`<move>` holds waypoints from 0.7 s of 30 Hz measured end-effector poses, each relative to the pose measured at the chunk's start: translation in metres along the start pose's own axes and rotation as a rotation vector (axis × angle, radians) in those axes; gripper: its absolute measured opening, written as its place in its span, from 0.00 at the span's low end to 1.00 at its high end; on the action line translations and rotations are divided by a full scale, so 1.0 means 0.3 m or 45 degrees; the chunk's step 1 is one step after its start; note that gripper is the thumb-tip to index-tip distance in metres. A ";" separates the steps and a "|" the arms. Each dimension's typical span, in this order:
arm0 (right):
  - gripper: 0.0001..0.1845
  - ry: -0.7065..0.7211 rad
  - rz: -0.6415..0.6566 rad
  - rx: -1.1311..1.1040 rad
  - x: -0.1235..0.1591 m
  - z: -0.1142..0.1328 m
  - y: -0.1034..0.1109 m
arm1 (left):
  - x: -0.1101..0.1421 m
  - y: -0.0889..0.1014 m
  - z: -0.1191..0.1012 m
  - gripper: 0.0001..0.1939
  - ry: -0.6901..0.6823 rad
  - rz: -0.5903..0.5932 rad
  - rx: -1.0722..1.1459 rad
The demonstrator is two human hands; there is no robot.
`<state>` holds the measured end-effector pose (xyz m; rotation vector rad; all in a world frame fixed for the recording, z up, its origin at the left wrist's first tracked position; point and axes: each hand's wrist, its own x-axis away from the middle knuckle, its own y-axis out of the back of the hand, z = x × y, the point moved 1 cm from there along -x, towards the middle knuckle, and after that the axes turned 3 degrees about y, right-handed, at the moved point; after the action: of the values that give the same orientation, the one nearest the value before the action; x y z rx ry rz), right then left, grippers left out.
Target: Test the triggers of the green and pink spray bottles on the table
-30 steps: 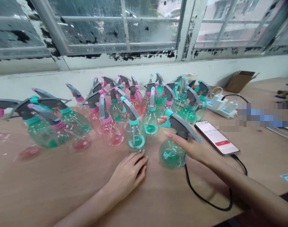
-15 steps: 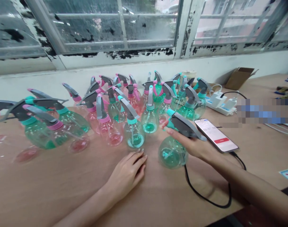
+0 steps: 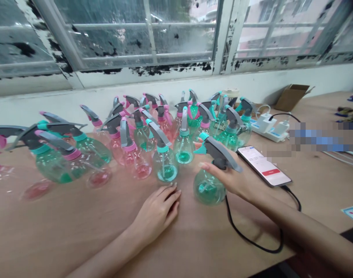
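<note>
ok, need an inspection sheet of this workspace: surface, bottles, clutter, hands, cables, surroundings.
Surface: flat light-brown table.
Job's things: translucent green round spray bottle with grey-and-turquoise trigger head, in hand; translucent pink and green spray bottles clustered beyond and leftward.
Clutter: dark-edged rectangular smartphone, screen lit; open brown cardboard box.
Hands: right hand grips the bottle's neck; left hand lies on the table, holding nothing.
Cables: thin black cable loops under the right forearm.
Surroundings: metal-framed windows, frame paint patchy.

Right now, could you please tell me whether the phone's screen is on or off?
On: the phone shows a lit white screen with a red bar.
</note>
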<state>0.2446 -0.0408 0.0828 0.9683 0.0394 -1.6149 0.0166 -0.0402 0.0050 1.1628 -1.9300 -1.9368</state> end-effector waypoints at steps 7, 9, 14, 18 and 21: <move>0.19 0.043 -0.202 0.002 -0.020 -0.022 -0.027 | 0.002 -0.001 -0.001 0.13 0.005 0.008 -0.005; 0.16 0.031 -0.152 0.041 -0.030 -0.034 -0.037 | 0.003 -0.002 -0.002 0.13 0.000 0.000 -0.006; 0.19 0.047 0.091 0.094 0.003 -0.051 -0.040 | 0.004 -0.005 0.002 0.13 0.002 -0.023 0.000; 0.21 0.026 0.146 0.212 0.054 -0.039 -0.027 | 0.004 -0.007 0.007 0.15 0.030 -0.023 0.019; 0.19 0.049 0.039 0.231 0.056 -0.062 -0.049 | 0.002 -0.007 0.008 0.18 0.072 -0.004 0.045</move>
<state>0.2435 -0.0402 0.0539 1.1338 -0.0967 -1.5915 0.0156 -0.0386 0.0026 1.2171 -1.9425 -1.8581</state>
